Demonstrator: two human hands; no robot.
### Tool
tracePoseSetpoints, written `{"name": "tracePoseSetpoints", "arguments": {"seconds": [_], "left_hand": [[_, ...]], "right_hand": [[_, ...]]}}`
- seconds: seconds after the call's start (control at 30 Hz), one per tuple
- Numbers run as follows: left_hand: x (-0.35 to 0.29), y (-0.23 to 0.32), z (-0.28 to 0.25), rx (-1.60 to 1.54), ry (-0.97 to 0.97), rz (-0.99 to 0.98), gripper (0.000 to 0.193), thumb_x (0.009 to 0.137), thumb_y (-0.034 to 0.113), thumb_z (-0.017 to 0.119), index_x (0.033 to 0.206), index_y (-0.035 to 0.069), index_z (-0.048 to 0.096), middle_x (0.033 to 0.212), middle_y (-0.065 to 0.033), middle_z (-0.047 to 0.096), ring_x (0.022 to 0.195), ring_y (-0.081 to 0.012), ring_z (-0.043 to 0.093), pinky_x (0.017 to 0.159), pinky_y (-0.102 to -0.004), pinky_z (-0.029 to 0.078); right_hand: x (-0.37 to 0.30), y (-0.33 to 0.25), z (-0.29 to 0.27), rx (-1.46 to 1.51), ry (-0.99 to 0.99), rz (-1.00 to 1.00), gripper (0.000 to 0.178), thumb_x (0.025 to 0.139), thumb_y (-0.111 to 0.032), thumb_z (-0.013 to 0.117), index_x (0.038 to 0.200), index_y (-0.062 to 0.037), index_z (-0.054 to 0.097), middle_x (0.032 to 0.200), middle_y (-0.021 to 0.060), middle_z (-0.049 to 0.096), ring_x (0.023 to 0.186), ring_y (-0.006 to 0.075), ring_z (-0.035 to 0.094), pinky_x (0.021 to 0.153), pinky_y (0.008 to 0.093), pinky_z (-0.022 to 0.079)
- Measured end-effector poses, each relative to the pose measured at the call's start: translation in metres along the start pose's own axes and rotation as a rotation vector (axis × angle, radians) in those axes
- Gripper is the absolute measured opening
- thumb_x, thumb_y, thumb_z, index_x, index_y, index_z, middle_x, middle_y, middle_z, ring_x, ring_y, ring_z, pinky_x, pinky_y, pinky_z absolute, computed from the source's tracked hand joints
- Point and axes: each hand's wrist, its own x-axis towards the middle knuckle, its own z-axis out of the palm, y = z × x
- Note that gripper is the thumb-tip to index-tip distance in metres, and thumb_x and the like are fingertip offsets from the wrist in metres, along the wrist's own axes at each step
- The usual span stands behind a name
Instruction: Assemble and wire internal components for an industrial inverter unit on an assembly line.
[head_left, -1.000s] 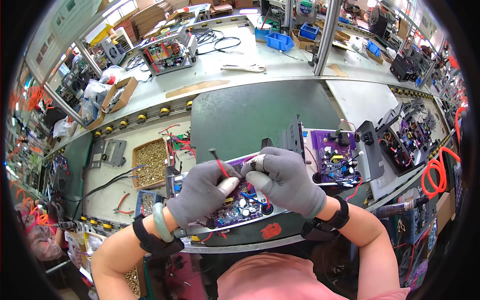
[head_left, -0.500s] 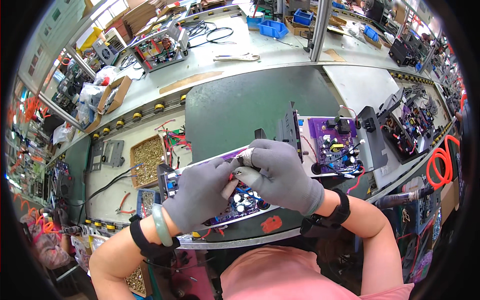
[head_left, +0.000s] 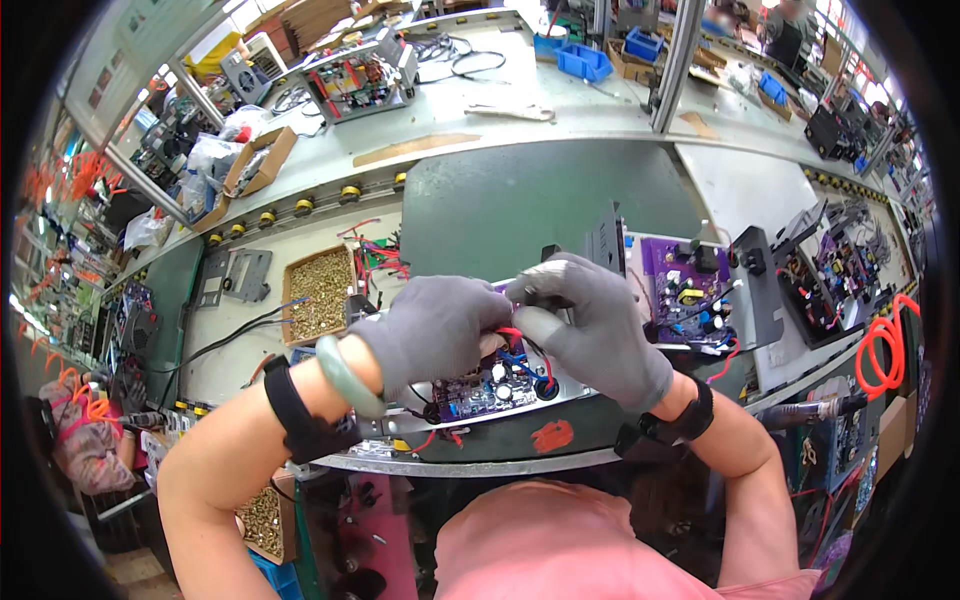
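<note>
Both hands wear grey gloves and work close together over a purple circuit board [head_left: 485, 395] in a light metal tray, with white, blue and black parts and wires. My left hand [head_left: 440, 325] is closed, its fingertips pinched at a red wire [head_left: 512, 333] above the board. My right hand [head_left: 595, 325] is bent in from the right, thumb and forefinger curled toward the left fingertips; what lies between them is too small to make out. Just beyond the right hand stands a dark upright panel [head_left: 607, 245]. The hands hide the board's far part.
A second purple board [head_left: 688, 285] with a black end plate [head_left: 757, 285] lies right. At left sit a box of brass-coloured fasteners [head_left: 320, 290], red wires [head_left: 380, 250] and grey plates [head_left: 245, 275]. A coiled orange hose [head_left: 880, 350] hangs at right; an open device [head_left: 360, 85] stands behind.
The view has shifted, so the bench sits farther right. My hands have drawn slightly apart, and the red wire and more of the board now show between them.
</note>
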Motion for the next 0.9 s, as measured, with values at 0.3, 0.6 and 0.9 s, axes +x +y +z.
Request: {"name": "tracePoseSetpoints", "arguments": {"seconds": [0.3, 0.6, 0.9], "left_hand": [[0.027, 0.023, 0.002, -1.135, -0.031, 0.053, 0.017, 0.093, 0.016, 0.07, 0.102, 0.002, 0.071, 0.082, 0.0001, 0.066, 0.077, -0.0057, 0.054, 0.074, -0.0276, 0.05], [0.023, 0.001, 0.013, -0.079, 0.186, -0.064, 0.017, 0.084, 0.028, 0.07, 0.088, 0.012, 0.073, 0.078, -0.01, 0.07, 0.078, -0.0327, 0.068, 0.078, -0.0425, 0.048], [0.033, 0.003, 0.022, -0.076, 0.048, -0.103, 0.017, 0.086, 0.028, 0.064, 0.087, 0.013, 0.072, 0.073, -0.01, 0.068, 0.078, -0.0306, 0.069, 0.079, -0.0421, 0.044]], "right_hand": [[-0.012, -0.005, -0.048, -0.473, -0.025, -0.203, 0.014, 0.079, -0.014, 0.073, 0.091, -0.0093, 0.072, 0.084, 0.009, 0.064, 0.077, 0.0297, 0.063, 0.067, 0.04, 0.049], [0.003, 0.012, -0.038, -0.849, -0.131, -0.176, 0.03, 0.083, -0.02, 0.065, 0.107, -0.0024, 0.068, 0.105, 0.0144, 0.066, 0.098, 0.0361, 0.062, 0.095, 0.0493, 0.042], [-0.005, 0.02, -0.031, -0.87, -0.272, -0.092, 0.036, 0.082, -0.022, 0.063, 0.105, 0.0056, 0.066, 0.098, 0.0198, 0.068, 0.103, 0.0344, 0.064, 0.108, 0.0531, 0.035]]}}
